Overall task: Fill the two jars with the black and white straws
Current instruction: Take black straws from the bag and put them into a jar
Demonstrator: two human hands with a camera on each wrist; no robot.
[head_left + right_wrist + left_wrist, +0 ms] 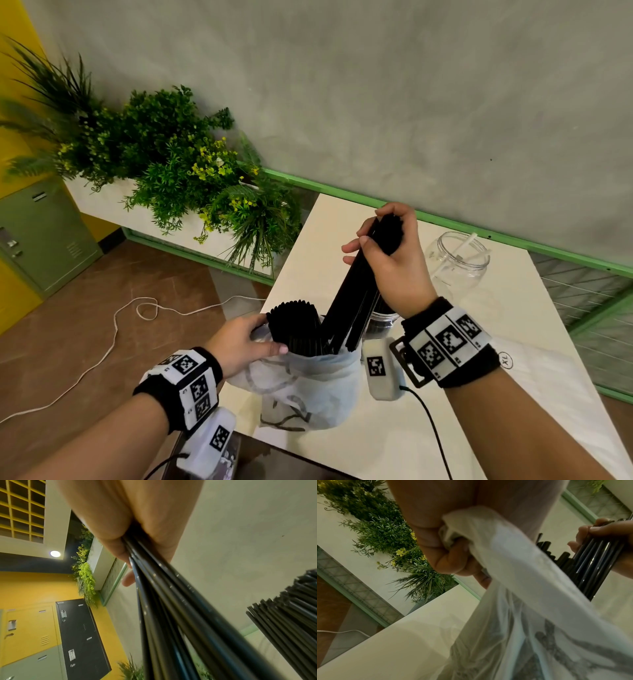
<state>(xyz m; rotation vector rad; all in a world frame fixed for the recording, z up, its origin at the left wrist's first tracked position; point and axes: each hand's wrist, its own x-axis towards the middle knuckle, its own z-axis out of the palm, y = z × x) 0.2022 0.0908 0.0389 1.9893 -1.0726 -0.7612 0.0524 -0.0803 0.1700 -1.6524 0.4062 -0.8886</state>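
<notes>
A white plastic bag (308,387) stands on the cream table (479,394), with a thick bunch of black straws (296,325) upright in its mouth. My left hand (239,342) grips the bag's rim on the left; the left wrist view shows the fingers (453,561) curled into the plastic (513,555). My right hand (390,253) holds a smaller bundle of black straws (356,291) near its top, tilted, its lower ends at the bag's mouth. That bundle (180,608) fills the right wrist view. A clear jar (457,263) with a few white straws stands behind. A second jar (382,323), dark inside, is mostly hidden.
Green plants (178,164) in a white planter stand left of the table along the grey wall. A white cord (113,342) lies on the brown floor. Green and yellow lockers (37,233) are at far left. A black cable (431,431) crosses the table near me.
</notes>
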